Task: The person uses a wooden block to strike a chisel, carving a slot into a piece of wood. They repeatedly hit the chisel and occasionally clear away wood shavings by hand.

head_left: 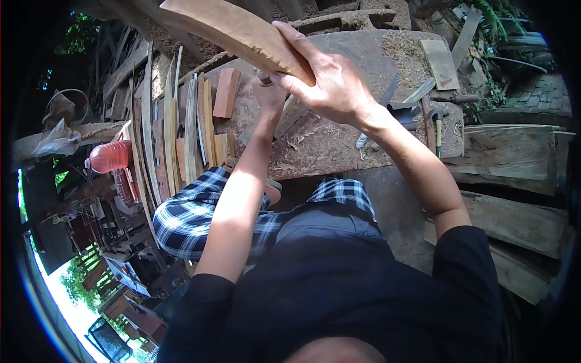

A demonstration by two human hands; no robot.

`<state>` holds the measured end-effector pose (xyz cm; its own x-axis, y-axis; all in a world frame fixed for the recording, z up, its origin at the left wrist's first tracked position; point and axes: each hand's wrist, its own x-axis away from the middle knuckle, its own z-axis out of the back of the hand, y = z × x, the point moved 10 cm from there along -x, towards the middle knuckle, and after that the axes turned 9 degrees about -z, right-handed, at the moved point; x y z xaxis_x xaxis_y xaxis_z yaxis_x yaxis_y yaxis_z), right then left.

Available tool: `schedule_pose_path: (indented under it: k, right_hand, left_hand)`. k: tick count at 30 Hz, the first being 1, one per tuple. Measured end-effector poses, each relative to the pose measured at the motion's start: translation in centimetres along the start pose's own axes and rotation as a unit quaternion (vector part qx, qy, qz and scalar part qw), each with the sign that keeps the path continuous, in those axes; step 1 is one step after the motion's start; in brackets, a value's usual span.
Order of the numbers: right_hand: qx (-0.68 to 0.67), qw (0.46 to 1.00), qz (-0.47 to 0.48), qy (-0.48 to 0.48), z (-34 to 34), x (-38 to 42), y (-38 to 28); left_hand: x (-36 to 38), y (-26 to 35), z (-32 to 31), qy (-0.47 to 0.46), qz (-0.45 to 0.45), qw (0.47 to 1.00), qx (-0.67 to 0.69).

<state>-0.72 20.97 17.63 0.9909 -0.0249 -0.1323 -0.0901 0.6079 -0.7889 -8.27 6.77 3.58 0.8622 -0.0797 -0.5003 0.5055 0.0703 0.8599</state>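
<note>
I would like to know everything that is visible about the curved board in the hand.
The curved board is a thick, long piece of bare wood, tan-brown, with a bowed edge. It is held slanting above the bench. The right hand grips its near end, thumb on one side and fingers on the other. The left hand is beside its lower edge; contact is unclear. The picture's top edge cuts off part of it.

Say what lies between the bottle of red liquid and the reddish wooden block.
Between the bottle and the block lie several long, thin wooden strips, as the head view shows.
</note>
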Motion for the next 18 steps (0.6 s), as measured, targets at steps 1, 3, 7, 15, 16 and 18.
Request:
schedule_pose_path:
  k: [1, 3, 7, 15, 16, 18]
  right_hand:
    - [0.068, 0.997, -0.027, -0.040, -1.3, 0.0, 1.1]
    - [0.134, 0.984, -0.067, -0.101, -3.5, 0.2, 4.7]
    - [0.071, 0.973, -0.179, -0.126, -2.7, 1.2, 7.8]
    - [0.102, 0.949, -0.254, -0.154, -10.5, 7.3, 19.2]
    - [0.128, 0.944, -0.258, -0.158, -10.8, 8.3, 19.3]
    - [0.154, 0.938, -0.264, -0.163, -11.3, 9.2, 19.8]
  left_hand:
    - [0.1, 0.4, -0.1, -0.012, -0.015, 1.000, -0.015]
    - [0.7, 0.0, 0.0, 0.035, 0.026, 0.999, 0.021]
    - [1.4, -4.0, 2.2, 0.068, 0.168, 0.983, 0.031]
    - [1.5, -4.9, 6.2, 0.147, 0.197, 0.960, 0.132]
    - [1.7, -4.5, 6.2, 0.146, 0.186, 0.962, 0.134]
    - [2.0, -3.7, 6.4, 0.163, 0.193, 0.960, 0.123]
